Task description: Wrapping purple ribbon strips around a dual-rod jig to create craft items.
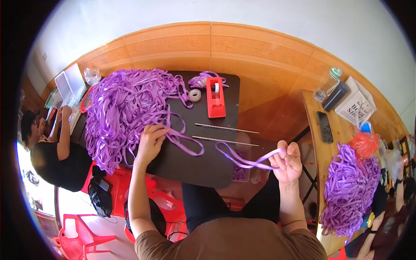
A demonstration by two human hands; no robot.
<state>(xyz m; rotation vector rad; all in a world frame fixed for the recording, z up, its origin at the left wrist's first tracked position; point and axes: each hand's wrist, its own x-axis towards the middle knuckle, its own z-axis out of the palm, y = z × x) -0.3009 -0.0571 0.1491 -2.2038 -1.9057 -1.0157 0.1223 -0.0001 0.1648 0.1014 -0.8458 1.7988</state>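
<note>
In the head view, two bare hands at one dark table (210, 169). With the right hand (287, 164), out past the table's right edge, holds one loop of purple ribbon (255, 164), pinched between thumb and bent fingers and stretched leftward from the fingertips toward the table. With the left hand (151, 141), narrow and bent low over the tabletop, touches the ribbons at the right-hand edge of one large purple pile (123, 104); cannot tell whether gripping a strand or only resting on it. Just right of the left fingertips, one long bend of ribbon lying on the dark surface. Left of the left hand and beyond it, the bulk of the pile, too tangled to count.

Between the two hands and a little farther off, two thin rods (225, 128), roughly parallel and apart. Beyond the rods, one red tape dispenser (216, 110) and, just left of it, one pale tape roll (190, 95). Farther still from both hands, one small ribbon bundle (199, 81).

To the right of the right hand, one wooden table (313, 117), bearing one second purple heap (349, 190), one dark phone (324, 127) and one red plastic bag (363, 145). Well to the left of the left hand, one co-worker (58, 160) in a dark top.
</note>
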